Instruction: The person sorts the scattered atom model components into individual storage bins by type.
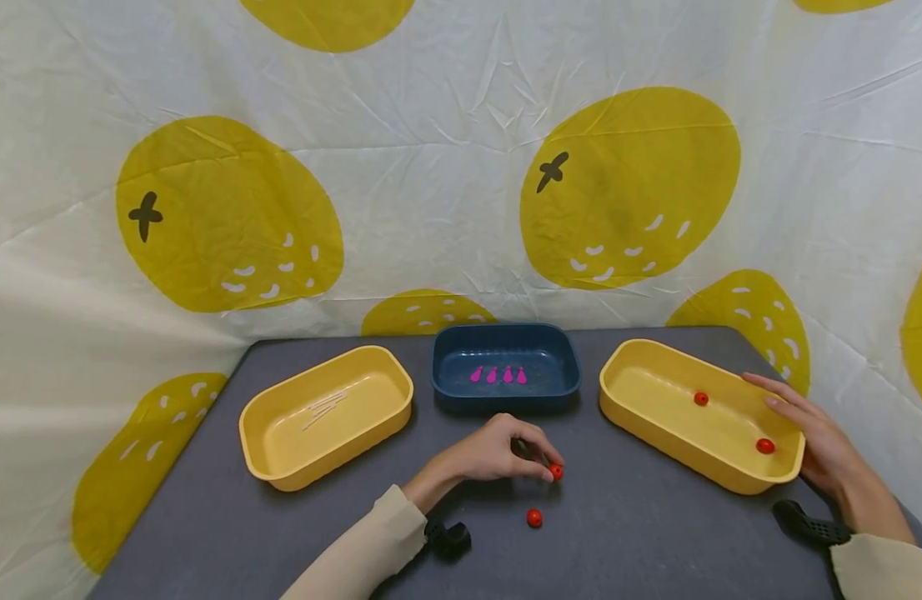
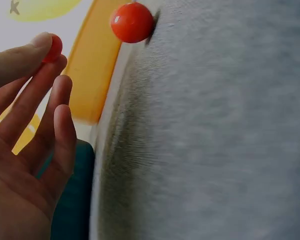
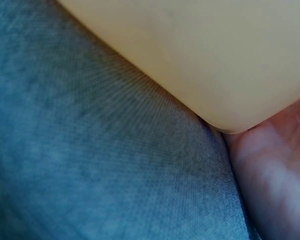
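Between thumb and fingertips, my left hand [image 1: 498,450] pinches a small round red bead [image 1: 556,472], held low over the dark table. A second red bead [image 1: 534,518] lies on the table just nearer to me; the left wrist view shows this loose bead [image 2: 132,22] as smooth and glossy. My right hand [image 1: 832,442] rests against the outside of the right yellow tray [image 1: 674,435] at its right end, fingers extended along the rim. Inside that tray are red beads [image 1: 701,399], set apart. The right wrist view has the palm [image 3: 275,170] against the tray's corner.
A dark blue tray [image 1: 506,404] at the back middle holds several magenta pin-shaped pieces [image 1: 508,375]. The left yellow tray [image 1: 341,454] contains several thin pale sticks [image 1: 324,408]. Behind the grey table [image 1: 656,533] hangs a white cloth [image 1: 446,200] with yellow fruit prints.
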The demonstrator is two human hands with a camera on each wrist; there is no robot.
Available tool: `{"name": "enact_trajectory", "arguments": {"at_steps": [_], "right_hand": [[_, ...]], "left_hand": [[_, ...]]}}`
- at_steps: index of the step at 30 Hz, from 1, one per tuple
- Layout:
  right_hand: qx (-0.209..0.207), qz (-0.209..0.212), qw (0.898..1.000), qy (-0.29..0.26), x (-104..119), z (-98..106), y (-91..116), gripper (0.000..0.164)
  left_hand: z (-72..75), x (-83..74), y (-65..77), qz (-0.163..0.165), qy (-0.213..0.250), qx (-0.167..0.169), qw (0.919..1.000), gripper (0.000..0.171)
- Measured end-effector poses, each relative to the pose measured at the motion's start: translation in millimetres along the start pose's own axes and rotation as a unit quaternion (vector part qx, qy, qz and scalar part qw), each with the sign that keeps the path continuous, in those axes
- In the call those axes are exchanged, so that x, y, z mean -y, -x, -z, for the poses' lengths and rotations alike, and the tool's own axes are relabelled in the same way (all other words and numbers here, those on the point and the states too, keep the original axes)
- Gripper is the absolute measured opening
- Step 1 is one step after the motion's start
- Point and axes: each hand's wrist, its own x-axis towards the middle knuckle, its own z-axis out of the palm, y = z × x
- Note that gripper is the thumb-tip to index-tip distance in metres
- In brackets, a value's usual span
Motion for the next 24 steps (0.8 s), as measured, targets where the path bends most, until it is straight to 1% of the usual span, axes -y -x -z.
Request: {"name": "enact_trajectory", "arguments": {"at_steps": [3, 7, 10, 16, 20, 24], "right_hand": [[0.010, -0.002, 1.000, -0.015, 0, 0, 1, 0.056], [0.019, 0.000, 1.000, -0.018, 0, 0, 1, 0.056], [0.018, 0.005, 1.000, -0.009, 1, -1, 1, 0.056], [0.016, 0.007, 1.000, -0.004, 3, -2, 2, 0.056], [0.008, 0.003, 1.000, 0.004, 3, -1, 1, 0.055], [-0.002, -0.002, 1.000, 0.012, 2, 0, 1, 0.054]], "left_hand": [[3.9, -3.4, -7.0, 0.002, -0.012, 0.009, 0.9999, 0.022], [12.0, -9.4, -19.0, 0.003, -0.040, 0.012, 0.9991, 0.022], [19.1, -16.0, -30.4, 0.004, -0.050, 0.008, 0.9987, 0.022], [31.9, -27.8, -55.0, 0.008, -0.046, -0.006, 0.9989, 0.021], [37.3, -32.1, -71.1, 0.011, -0.059, -0.015, 0.9981, 0.021], [39.8, -34.7, -85.9, 0.015, -0.077, -0.012, 0.9969, 0.022]]}}
